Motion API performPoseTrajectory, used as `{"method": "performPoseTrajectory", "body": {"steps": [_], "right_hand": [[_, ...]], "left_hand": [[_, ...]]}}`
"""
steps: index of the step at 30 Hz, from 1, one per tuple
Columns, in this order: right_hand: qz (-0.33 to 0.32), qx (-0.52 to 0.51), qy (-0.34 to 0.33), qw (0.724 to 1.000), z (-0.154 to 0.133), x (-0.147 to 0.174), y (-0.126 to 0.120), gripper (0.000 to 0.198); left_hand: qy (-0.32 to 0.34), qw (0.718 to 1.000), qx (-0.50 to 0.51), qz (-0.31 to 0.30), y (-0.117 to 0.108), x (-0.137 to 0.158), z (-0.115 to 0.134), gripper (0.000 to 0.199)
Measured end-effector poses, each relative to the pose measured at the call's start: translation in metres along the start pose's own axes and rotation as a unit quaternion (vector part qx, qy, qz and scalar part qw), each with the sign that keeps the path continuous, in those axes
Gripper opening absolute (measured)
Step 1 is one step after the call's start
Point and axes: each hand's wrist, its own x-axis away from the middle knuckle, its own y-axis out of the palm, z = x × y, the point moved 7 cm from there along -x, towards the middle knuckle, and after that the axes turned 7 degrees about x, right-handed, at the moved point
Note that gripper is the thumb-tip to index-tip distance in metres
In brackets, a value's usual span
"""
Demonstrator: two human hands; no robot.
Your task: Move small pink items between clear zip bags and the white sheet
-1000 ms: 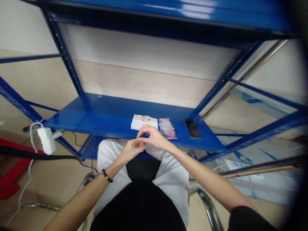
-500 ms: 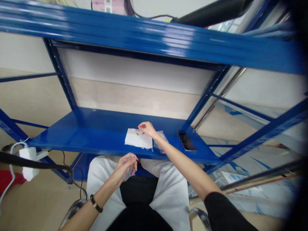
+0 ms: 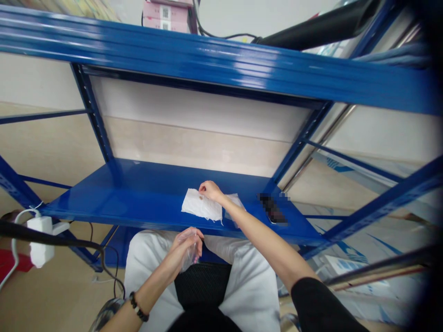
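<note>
I see a blue metal shelf (image 3: pixel 114 191) bearing a white tissue (image 3: pixel 198 208). In front of it, the left hand (image 3: pixel 187 238) curls around a clear plastic bag (image 3: pixel 188 260). The right hand (image 3: pixel 211 190) presses its fingertips together over the tissue, on what I can't tell. A tiny brown piece (image 3: pixel 201 198) lies there.

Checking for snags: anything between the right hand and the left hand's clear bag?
Part of the white sheet and the front shelf edge lie between the right hand and the left hand holding the clear bag; nothing visible stands upright there.
</note>
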Motion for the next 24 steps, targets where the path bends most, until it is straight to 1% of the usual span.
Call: {"method": "performPoseTrajectory", "body": {"steps": [6, 18, 24], "right_hand": [[0.002, 0.037, -0.014, 0.999, -0.004, 0.002, -0.002, 0.008], [0.007, 0.079, -0.061, 0.995, -0.010, 0.007, -0.005, 0.008], [0.005, 0.117, -0.103, 0.988, -0.017, 0.013, -0.009, 0.010]], "left_hand": [[0.004, 1.000, -0.009, -0.008, 0.004, 0.003, 0.003, 0.032], [-0.013, 1.000, -0.025, -0.012, 0.004, 0.002, -0.003, 0.033], [-0.015, 0.999, -0.033, -0.016, 0.004, 0.001, -0.007, 0.031]]}}
